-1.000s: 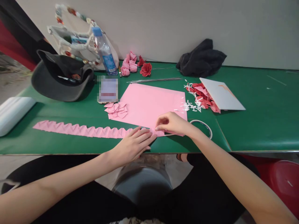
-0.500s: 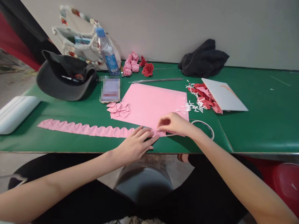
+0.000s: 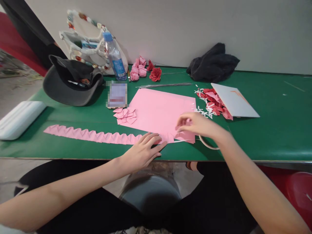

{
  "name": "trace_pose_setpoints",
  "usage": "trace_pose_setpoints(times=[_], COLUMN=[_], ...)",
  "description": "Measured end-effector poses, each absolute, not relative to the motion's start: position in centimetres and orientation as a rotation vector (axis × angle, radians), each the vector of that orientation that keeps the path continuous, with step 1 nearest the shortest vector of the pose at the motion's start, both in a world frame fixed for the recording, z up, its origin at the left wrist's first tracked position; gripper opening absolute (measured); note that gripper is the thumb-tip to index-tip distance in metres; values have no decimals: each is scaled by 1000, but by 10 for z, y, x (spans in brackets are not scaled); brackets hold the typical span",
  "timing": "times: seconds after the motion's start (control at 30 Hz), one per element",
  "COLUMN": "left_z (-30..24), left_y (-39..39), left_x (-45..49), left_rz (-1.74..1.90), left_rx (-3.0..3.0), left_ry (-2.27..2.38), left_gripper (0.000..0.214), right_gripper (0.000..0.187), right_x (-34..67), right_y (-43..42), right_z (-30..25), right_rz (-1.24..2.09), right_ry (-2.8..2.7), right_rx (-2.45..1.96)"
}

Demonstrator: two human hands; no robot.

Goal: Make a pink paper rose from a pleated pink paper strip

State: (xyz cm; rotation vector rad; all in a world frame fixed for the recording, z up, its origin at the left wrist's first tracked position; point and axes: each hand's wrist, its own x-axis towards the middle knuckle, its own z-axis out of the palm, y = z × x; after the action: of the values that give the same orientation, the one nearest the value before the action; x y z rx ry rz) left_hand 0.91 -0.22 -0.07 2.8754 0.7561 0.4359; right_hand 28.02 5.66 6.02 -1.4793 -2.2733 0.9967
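My left hand [image 3: 143,149] lies with its fingers stretched out, pressing the right end of a long pink folded paper strip [image 3: 97,136] against the table. The strip's edge has a row of triangular folds. My right hand [image 3: 198,125] is raised over the large pink paper sheet [image 3: 161,104], its fingertips pinched; a tiny pale bit may be between them, too small to name. From the strip's end a narrow white tape [image 3: 181,141] runs right, toward a tape roll [image 3: 208,145] partly hidden under my right wrist. Small pink paper pieces [image 3: 125,115] lie on the sheet's left corner.
The green table [image 3: 273,136] also holds thin wires [image 3: 165,85], paper flowers [image 3: 155,74], a phone [image 3: 117,94], a bottle [image 3: 115,60], a cap [image 3: 70,87] and a bag [image 3: 85,48]. Scraps [image 3: 214,100] lie beside a white card [image 3: 235,100]; a dark cloth [image 3: 213,63] sits behind.
My right hand has lifted off the strip's end and moved right, over the sheet and nearer the tape roll. The left hand stays pressed on the strip. The view has shifted slightly.
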Motion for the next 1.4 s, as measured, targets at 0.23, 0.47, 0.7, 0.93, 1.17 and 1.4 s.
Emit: trace_pose_setpoints(times=[0.23,0.47,0.7,0.93,1.17,1.4], left_z=[1,1,1,1,0,5], left_y=[-2,-4,-5,-5,-4,-2], left_x=[9,8,6,4,3,1], left_rz=[357,278,321,345,357,327], left_rx=[2888,2939,2951,2918,2877,2842], left_ry=[754,757,747,750,732,656], left_gripper=[44,46,45,44,45,46], right_gripper=[23,18,20,30,20,17], right_x=[365,368,372,369,366,363], right_y=[50,54,48,47,47,37], right_z=[60,43,59,59,58,77], right_rz=[785,892,954,1024,1099,1487], right_ry=[-2164,-2150,-2184,-2139,-2144,-2082], right_rx=[-1955,-1940,-1885,-1903,-1926,-1802])
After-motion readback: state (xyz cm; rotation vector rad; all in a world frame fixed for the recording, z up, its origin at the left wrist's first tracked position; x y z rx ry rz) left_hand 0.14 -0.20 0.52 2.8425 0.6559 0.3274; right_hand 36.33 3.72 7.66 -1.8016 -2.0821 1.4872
